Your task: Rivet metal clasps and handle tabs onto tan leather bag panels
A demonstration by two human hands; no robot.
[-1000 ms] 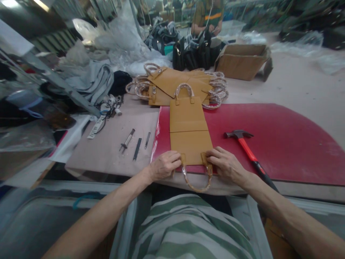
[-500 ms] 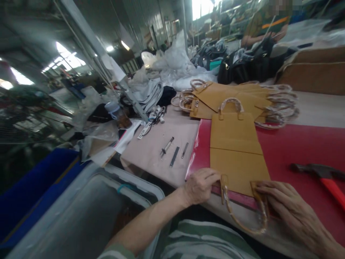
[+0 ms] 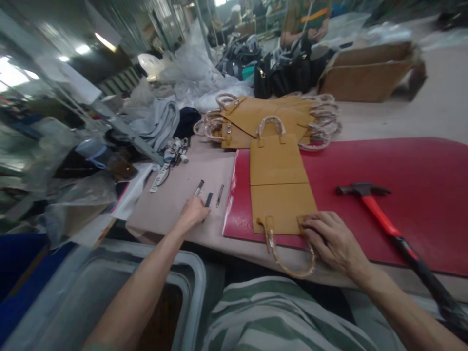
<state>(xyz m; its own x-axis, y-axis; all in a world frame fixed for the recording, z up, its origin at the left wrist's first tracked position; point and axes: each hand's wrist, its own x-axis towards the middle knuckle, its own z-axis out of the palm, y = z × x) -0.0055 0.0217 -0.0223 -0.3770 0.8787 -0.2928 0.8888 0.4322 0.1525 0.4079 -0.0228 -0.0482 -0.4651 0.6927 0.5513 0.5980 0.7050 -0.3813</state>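
My left hand (image 3: pixel 193 210) is out on the brown board (image 3: pixel 171 204), left of the red mat (image 3: pixel 383 161). Its fingers are curled down over the near ends of a punch (image 3: pixel 199 187) and a dark bar (image 3: pixel 208 199). I cannot tell whether they have hold of either one. A thin rod (image 3: pixel 220 194) lies just right of the bar, untouched.

My right hand (image 3: pixel 331 239) lies flat and open on the bag (image 3: pixel 280 183), palm down, fingers spread over the near right corner where the handle (image 3: pixel 288 261) joins. It grips nothing and only presses there.

The bag is tan and unfolded flat on the left part of the mat, with a crease across its middle. Its near handle hangs past the mat's edge toward me, and its far handle (image 3: pixel 271 123) touches the pile (image 3: pixel 256 114) of tan bags beyond.

A hammer (image 3: pixel 380 219) with a red shaft lies on the mat to the right of my right hand, apart from it. Black bags (image 3: pixel 288 73) and a box (image 3: pixel 369 73) stand behind the pile, and another person (image 3: pixel 305 22) is working at the far end
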